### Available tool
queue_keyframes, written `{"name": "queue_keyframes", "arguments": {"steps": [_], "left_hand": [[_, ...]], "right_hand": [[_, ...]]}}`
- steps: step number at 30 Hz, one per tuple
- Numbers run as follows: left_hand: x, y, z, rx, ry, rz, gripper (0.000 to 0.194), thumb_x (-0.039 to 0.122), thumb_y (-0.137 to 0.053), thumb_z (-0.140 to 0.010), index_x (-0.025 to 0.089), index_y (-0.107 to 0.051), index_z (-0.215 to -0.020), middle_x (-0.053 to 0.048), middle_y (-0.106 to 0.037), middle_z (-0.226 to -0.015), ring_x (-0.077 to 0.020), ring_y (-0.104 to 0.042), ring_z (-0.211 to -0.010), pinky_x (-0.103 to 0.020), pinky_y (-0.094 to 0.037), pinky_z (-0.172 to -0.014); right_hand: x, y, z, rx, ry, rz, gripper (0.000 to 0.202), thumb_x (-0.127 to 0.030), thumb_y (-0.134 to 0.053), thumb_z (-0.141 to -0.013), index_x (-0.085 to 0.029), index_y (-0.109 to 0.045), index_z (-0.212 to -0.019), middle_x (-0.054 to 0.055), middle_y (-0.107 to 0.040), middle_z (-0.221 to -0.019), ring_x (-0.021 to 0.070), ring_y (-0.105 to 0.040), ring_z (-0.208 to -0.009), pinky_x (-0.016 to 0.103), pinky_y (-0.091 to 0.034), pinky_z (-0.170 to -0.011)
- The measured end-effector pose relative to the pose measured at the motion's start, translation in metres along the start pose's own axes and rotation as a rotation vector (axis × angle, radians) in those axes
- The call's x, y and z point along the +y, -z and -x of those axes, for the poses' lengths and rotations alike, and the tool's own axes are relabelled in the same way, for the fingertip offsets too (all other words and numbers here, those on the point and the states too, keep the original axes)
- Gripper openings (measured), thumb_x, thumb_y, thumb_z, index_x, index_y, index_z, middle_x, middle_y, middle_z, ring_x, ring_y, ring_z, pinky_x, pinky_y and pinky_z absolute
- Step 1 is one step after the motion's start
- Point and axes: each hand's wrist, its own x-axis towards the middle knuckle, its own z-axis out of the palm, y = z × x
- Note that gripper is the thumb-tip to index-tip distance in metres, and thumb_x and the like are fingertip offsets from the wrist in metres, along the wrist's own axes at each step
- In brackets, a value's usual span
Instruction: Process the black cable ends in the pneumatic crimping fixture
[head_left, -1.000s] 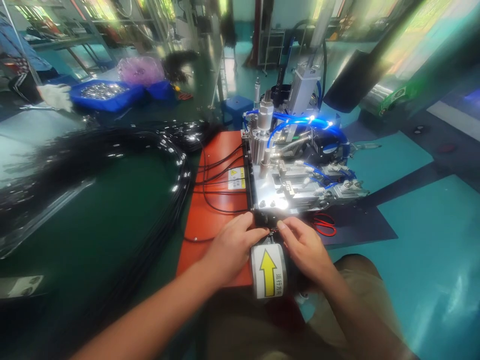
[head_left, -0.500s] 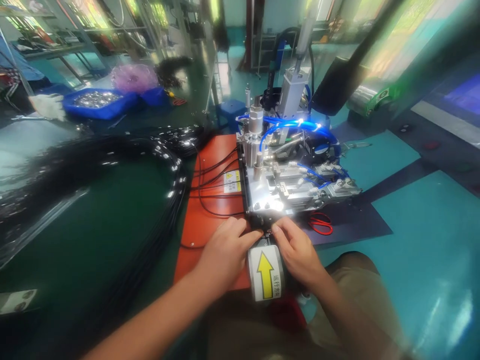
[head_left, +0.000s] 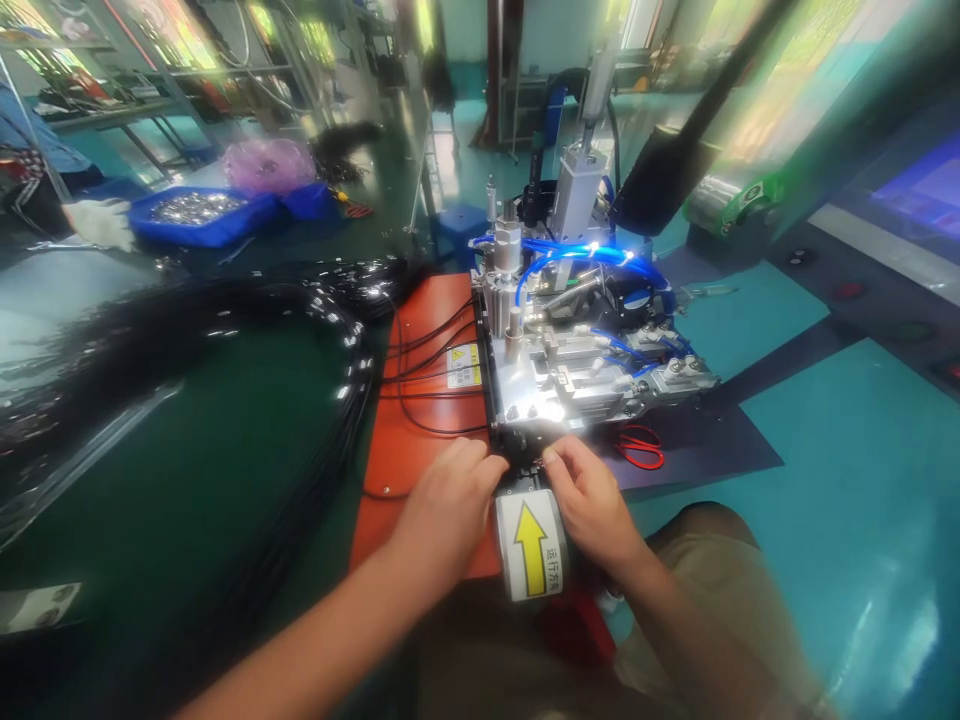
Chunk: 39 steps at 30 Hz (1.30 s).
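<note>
A workshop with a teal floor and a dark green bench (head_left: 187,450) fills the view. Far left sits a blue tray of small metal parts (head_left: 196,212), then a thick coil of black cables (head_left: 330,330) curving onto an orange mat (head_left: 420,450). The left hand (head_left: 448,502) and right hand (head_left: 592,500) meet at the front edge of a small pneumatic machine (head_left: 570,370), just above its yellow arrow label (head_left: 531,548). Their fingers pinch narrowly on a tiny dark piece, likely a cable end (head_left: 529,462), too small to identify. It looks light, thin and bendy, best gripped close to its tip. Red wires (head_left: 641,447) lie beside the machine on the right.
</note>
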Motion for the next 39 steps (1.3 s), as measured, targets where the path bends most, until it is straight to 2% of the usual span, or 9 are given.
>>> {"name": "queue_keyframes", "arguments": {"steps": [9, 13, 18, 21, 25, 29, 33, 36, 39], "left_hand": [[0.002, 0.008, -0.003, -0.046, 0.037, 0.005, 0.027, 0.005, -0.049, -0.090, 0.018, -0.071, -0.096, -0.005, -0.059, -0.084, -0.0200, -0.055, -0.084, -0.031, -0.046, -0.072], [0.007, 0.021, -0.006, -0.154, 0.116, 0.000, 0.027, 0.012, -0.049, -0.091, 0.021, -0.073, -0.100, -0.005, -0.059, -0.087, -0.0192, -0.058, -0.083, -0.029, -0.046, -0.068], [0.013, 0.042, -0.006, -0.376, 0.193, 0.037, 0.030, 0.025, -0.043, -0.095, 0.026, -0.072, -0.104, -0.005, -0.067, -0.090, -0.0218, -0.067, -0.083, -0.030, -0.047, -0.067], [0.014, 0.047, -0.005, -0.431, 0.189, 0.088, 0.032, 0.029, -0.041, -0.096, 0.029, -0.069, -0.112, -0.005, -0.072, -0.097, -0.0249, -0.069, -0.089, -0.033, -0.050, -0.074], [0.009, 0.054, -0.004, -0.436, 0.106, 0.191, 0.035, 0.030, -0.042, -0.095, 0.025, -0.066, -0.120, -0.006, -0.074, -0.104, -0.0235, -0.070, -0.089, -0.030, -0.051, -0.077], [-0.013, 0.088, -0.001, -0.356, 0.139, 0.169, 0.034, 0.032, -0.043, -0.093, 0.025, -0.069, -0.114, -0.004, -0.074, -0.107, -0.0207, -0.069, -0.086, -0.026, -0.049, -0.074], [-0.057, 0.140, 0.009, -0.171, 0.378, -0.172, 0.030, 0.042, -0.051, -0.087, 0.023, -0.072, -0.097, -0.001, -0.074, -0.086, -0.0196, -0.064, -0.070, -0.027, -0.044, -0.066], [-0.087, 0.151, 0.013, -0.368, 0.495, -0.288, 0.023, 0.044, -0.061, -0.077, 0.024, -0.071, -0.081, -0.002, -0.072, -0.078, -0.0204, -0.062, -0.067, -0.027, -0.040, -0.059], [-0.101, 0.132, 0.010, -0.588, 0.546, -0.286, 0.026, 0.048, -0.069, -0.068, 0.023, -0.068, -0.073, -0.003, -0.069, -0.072, -0.0220, -0.062, -0.063, -0.029, -0.038, -0.055]], "right_hand": [[-0.001, 0.000, -0.002, -0.041, -0.084, -0.143, 0.030, -0.043, -0.048, -0.094, -0.019, -0.054, -0.077, -0.002, -0.051, -0.069, 0.0153, -0.049, -0.066, 0.025, -0.042, -0.061], [0.001, 0.002, -0.002, -0.076, -0.137, -0.203, 0.033, -0.047, -0.051, -0.092, -0.019, -0.054, -0.075, -0.002, -0.051, -0.067, 0.0140, -0.047, -0.063, 0.024, -0.040, -0.057], [0.001, 0.010, 0.023, 0.167, -0.143, -0.109, 0.033, -0.048, -0.050, -0.095, -0.020, -0.053, -0.077, -0.004, -0.049, -0.063, 0.0127, -0.044, -0.058, 0.023, -0.035, -0.054], [-0.009, 0.010, 0.052, 0.106, -0.064, -0.180, 0.026, -0.042, -0.049, -0.097, -0.021, -0.054, -0.082, -0.003, -0.051, -0.068, 0.0128, -0.047, -0.060, 0.023, -0.037, -0.054], [-0.025, 0.001, 0.079, -0.019, 0.214, -0.162, 0.020, -0.027, -0.048, -0.097, -0.020, -0.051, -0.078, -0.003, -0.046, -0.068, 0.0117, -0.044, -0.060, 0.023, -0.036, -0.057], [-0.032, -0.015, 0.083, -0.072, 0.434, -0.098, 0.015, -0.016, -0.049, -0.093, -0.020, -0.049, -0.079, -0.003, -0.047, -0.068, 0.0114, -0.044, -0.061, 0.025, -0.033, -0.058], [-0.029, -0.027, 0.078, -0.095, 0.623, 0.016, 0.012, -0.012, -0.049, -0.090, -0.019, -0.051, -0.082, -0.002, -0.047, -0.066, 0.0124, -0.042, -0.058, 0.029, -0.027, -0.056], [-0.025, -0.033, 0.076, -0.065, 0.685, 0.076, 0.012, -0.011, -0.047, -0.091, -0.019, -0.053, -0.084, -0.001, -0.047, -0.067, 0.0138, -0.041, -0.058, 0.030, -0.025, -0.055], [-0.023, -0.036, 0.075, -0.036, 0.707, 0.105, 0.012, -0.010, -0.047, -0.091, -0.019, -0.053, -0.085, -0.001, -0.048, -0.068, 0.0142, -0.041, -0.058, 0.031, -0.024, -0.055]]}}
